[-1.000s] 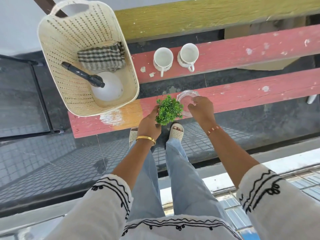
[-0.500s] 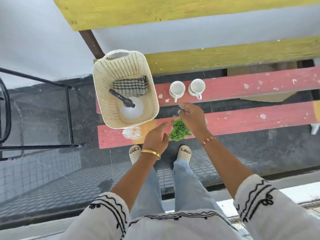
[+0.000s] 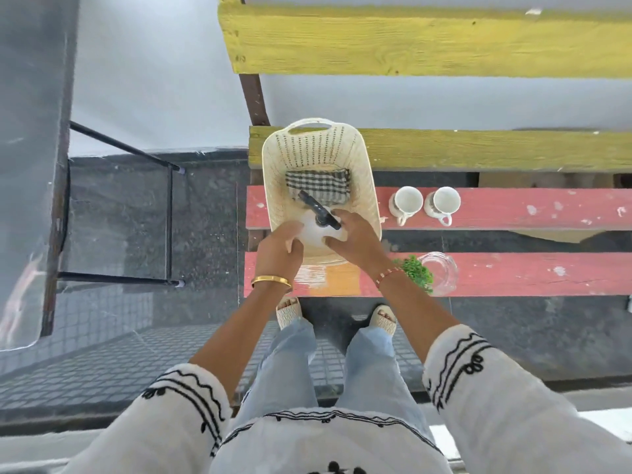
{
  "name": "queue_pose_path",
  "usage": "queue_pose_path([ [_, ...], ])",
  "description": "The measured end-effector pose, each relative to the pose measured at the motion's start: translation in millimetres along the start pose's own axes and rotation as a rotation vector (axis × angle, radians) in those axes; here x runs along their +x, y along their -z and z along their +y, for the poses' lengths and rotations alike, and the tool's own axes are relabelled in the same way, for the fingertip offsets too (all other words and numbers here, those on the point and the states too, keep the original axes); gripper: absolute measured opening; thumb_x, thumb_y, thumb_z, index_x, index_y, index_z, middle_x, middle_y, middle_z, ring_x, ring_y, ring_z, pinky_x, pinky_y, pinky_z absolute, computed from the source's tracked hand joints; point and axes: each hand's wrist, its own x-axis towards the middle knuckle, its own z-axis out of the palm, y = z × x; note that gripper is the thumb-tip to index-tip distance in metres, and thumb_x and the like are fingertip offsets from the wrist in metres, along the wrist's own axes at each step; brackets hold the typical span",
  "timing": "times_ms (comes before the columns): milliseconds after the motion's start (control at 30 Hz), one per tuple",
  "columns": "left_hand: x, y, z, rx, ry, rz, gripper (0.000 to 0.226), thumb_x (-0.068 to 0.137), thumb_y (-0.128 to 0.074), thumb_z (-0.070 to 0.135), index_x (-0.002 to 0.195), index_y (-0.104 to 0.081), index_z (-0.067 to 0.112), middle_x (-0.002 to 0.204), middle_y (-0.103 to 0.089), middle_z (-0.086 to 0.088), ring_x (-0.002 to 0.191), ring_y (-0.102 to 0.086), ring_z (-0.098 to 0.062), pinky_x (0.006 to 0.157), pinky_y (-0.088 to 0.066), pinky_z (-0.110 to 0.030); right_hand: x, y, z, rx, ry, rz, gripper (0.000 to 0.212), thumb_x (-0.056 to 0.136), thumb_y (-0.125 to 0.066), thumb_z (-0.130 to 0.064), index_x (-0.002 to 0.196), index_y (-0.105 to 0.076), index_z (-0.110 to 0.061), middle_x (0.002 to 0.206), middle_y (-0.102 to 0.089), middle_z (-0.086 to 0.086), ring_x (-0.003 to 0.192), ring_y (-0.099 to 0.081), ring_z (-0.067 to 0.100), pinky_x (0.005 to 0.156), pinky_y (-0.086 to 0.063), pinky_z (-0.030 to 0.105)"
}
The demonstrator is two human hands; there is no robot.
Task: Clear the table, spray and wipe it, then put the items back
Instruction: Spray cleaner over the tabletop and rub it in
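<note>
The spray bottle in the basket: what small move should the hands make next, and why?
Probably lift the spray bottle straight up out of the basket. Both the left hand and right hand already touch it, and spraying needs it out.

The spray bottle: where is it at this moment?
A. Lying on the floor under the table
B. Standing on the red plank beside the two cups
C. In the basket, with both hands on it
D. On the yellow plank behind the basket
C: the white spray bottle sits inside the basket, in front of the checked cloth, with the left hand and the right hand holding its body on either side.
</note>
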Motion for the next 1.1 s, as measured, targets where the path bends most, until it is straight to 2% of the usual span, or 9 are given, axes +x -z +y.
queue_pose_path([
  [67,6.4,10.2,-6.5,-0.017,0.023,-0.029,0.035,0.087,-0.044,-0.001,0.117,-0.059,0.01,0.121,-0.064,-0.006,0.117,-0.058,-0.016,0.09,-0.036,-0.011,9.1,-13.0,-9.5,-0.041,0.024,0.08,0.035,0.081,-0.068,-0.029,0.111,-0.06,-0.014,0.101,-0.064,0.008,0.094,-0.06,0.023,0.08,-0.048,0.032],
  [167,11.0,23.3,-12.2,-0.047,0.028,-0.075,0.036,0.087,-0.044,-0.001,0.118,-0.059,0.01,0.123,-0.063,-0.006,0.118,-0.057,-0.016,0.1,-0.04,-0.021,15.9,-22.7,-24.4,-0.09,-0.011,0.171,0.021,0.09,-0.057,-0.026,0.102,-0.06,-0.01,0.085,-0.063,0.005,0.076,-0.056,0.02,0.063,-0.04,0.028],
  [467,19.5,58.5,-8.3,-0.093,0.108,-0.043,0.035,0.089,-0.043,0.003,0.121,-0.056,0.01,0.124,-0.062,-0.007,0.113,-0.057,-0.023,0.091,-0.04,-0.023,5.5,-15.8,-65.6,-0.079,-0.066,0.325,0.021,0.091,-0.054,-0.026,0.088,-0.063,-0.007,0.077,-0.065,0.009,0.071,-0.059,0.027,0.058,-0.038,0.029],
  [567,17.2,74.1,8.0,-0.168,0.23,0.028,0.022,0.091,-0.043,0.01,0.106,-0.059,0.01,0.109,-0.062,-0.012,0.103,-0.057,-0.028,0.087,-0.043,-0.031,-8.7,5.0,-93.4,-0.045,0.007,0.401,0.021,0.089,-0.054,-0.026,0.081,-0.065,-0.01,0.071,-0.066,0.006,0.066,-0.057,0.024,0.055,-0.034,0.028],
  [667,18.7,88.6,27.8,-0.274,0.334,0.034,0.025,0.095,-0.038,0.011,0.098,-0.061,0.001,0.107,-0.06,-0.019,0.104,-0.057,-0.03,0.087,-0.043,-0.033,-21.3,25.4,-122.8,0.064,0.121,0.458,0.023,0.087,-0.057,-0.026,0.074,-0.065,-0.009,0.064,-0.065,0.007,0.06,-0.057,0.025,0.054,-0.041,0.032],
  [767,10.1,102.6,43.8,-0.554,0.448,0.082,0.04,0.098,-0.034,0.023,0.121,-0.053,-0.004,0.127,-0.057,-0.02,0.114,-0.056,-0.034,0.093,-0.045,-0.038,-44.3,46.3,-159.7,0.23,0.311,0.45,0.024,0.082,-0.061,-0.023,0.068,-0.063,-0.003,0.062,-0.063,0.016,0.058,-0.056,0.028,0.057,-0.045,0.039],
  [900,-9.4,122.6,47.3,-1.227,0.51,-0.075,0.056,0.09,-0.04,0.054,0.119,-0.052,0.007,0.118,-0.057,-0.016,0.093,-0.058,-0.03,0.076,-0.05,-0.042,-73.5,63.9,-221.3,0.482,0.526,0.416,0.019,0.074,-0.059,-0.029,0.056,-0.058,-0.022,0.055,-0.059,0.013,0.051,-0.047,0.02,0.055,-0.045,0.038],
  [1000,-27.5,138.1,39.3,-1.544,0.422,-0.225,0.067,0.085,-0.033,0.064,0.119,-0.052,0.009,0.113,-0.06,-0.018,0.094,-0.06,-0.037,0.066,-0.057,-0.049,-91.0,63.9,-260.0,0.61,0.635,0.336,0.028,0.076,-0.062,-0.023,0.05,-0.054,-0.03,0.049,-0.053,0.005,0.051,-0.046,0.021,0.055,-0.046,0.043],
  [1100,-45.7,155.3,27.8,-1.673,0.276,-0.247,0.07,0.08,-0.035,0.068,0.114,-0.058,0.011,0.109,-0.067,-0.019,0.095,-0.064,-0.038,0.077,-0.053,-0.053,-105.4,54.2,-287.0,0.667,0.701,0.255,0.037,0.08,-0.065,-0.014,0.048,-0.051,-0.028,0.041,-0.049,-0.01,0.045,-0.043,0.01,0.051,-0.039,0.027],
])
